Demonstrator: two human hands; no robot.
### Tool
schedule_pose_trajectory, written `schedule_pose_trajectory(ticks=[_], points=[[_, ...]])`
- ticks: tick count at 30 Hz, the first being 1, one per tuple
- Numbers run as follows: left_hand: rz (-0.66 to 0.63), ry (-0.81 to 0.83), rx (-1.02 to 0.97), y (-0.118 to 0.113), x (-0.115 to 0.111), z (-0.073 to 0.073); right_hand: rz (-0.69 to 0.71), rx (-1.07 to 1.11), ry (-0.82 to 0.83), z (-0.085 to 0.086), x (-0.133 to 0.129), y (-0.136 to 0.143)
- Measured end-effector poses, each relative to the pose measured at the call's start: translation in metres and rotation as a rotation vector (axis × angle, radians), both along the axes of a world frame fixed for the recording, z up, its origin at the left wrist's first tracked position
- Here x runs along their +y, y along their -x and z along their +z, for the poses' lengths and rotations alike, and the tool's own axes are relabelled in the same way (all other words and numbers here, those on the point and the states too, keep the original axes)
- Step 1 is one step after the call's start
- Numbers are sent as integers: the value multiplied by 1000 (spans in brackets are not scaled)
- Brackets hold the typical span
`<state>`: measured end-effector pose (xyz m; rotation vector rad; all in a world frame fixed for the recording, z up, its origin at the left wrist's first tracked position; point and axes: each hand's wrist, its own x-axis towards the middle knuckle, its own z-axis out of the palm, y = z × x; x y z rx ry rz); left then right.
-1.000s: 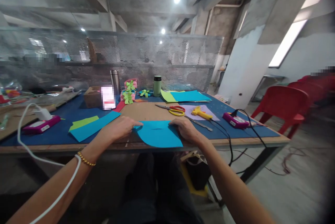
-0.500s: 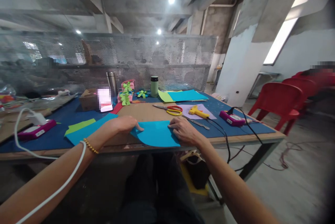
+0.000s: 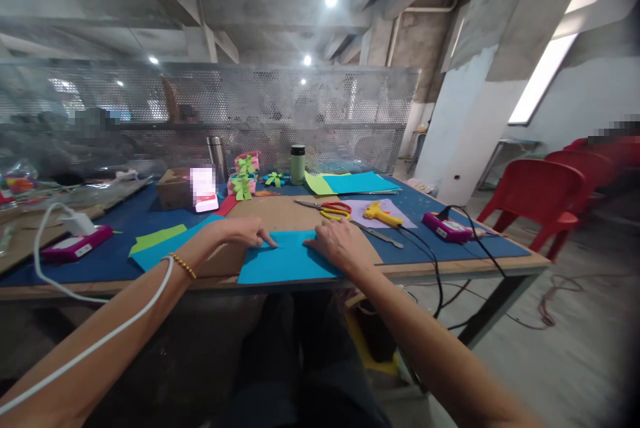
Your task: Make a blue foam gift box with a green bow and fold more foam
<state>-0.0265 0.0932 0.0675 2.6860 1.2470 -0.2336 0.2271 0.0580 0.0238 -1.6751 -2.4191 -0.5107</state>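
The bright blue paper sheet point(image 3: 287, 271) lies at the near edge of the table, on the brown cardboard point(image 3: 273, 209), directly between and below the two hands; its visible part looks longer from left to right than from near to far, although the view is foreshortened; the left hand point(image 3: 247, 233) meets it at the far left part, with one finger extended onto the paper and the others curled; the right hand point(image 3: 336, 245) lies palm down over its far right part and covers more of it; whether either hand pinches an edge cannot be told.

Far of the right hand, and partly hidden by it, are the scissors point(image 3: 336, 207), red and yellow at the handles, blades toward the left; these form the closest obstruction; to the right lie a slim metal tool point(image 3: 383, 237) and a yellow glue gun point(image 3: 382, 215), the latter on a lilac sheet point(image 3: 407, 216); a white cable point(image 3: 113, 335) runs along the left forearm; left of the left hand, a blue strip point(image 3: 163, 251) and a green strip point(image 3: 160, 237) overlap; at the far side stand a green bottle point(image 3: 298, 168) and a stack of coloured sheets point(image 3: 360, 183).
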Motion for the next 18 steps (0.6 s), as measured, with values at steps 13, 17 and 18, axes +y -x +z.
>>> schedule_pose_trajectory(ticks=[13,17,18], points=[[148,80,-423,4,-3,-28,-3,-22,-69,-9,-1,-2],[167,105,-478,7,2,-31,-11,-28,-96,-11,0,-2],[170,71,-469,6,2,-31,-12,-28,-94,-11,0,-2]])
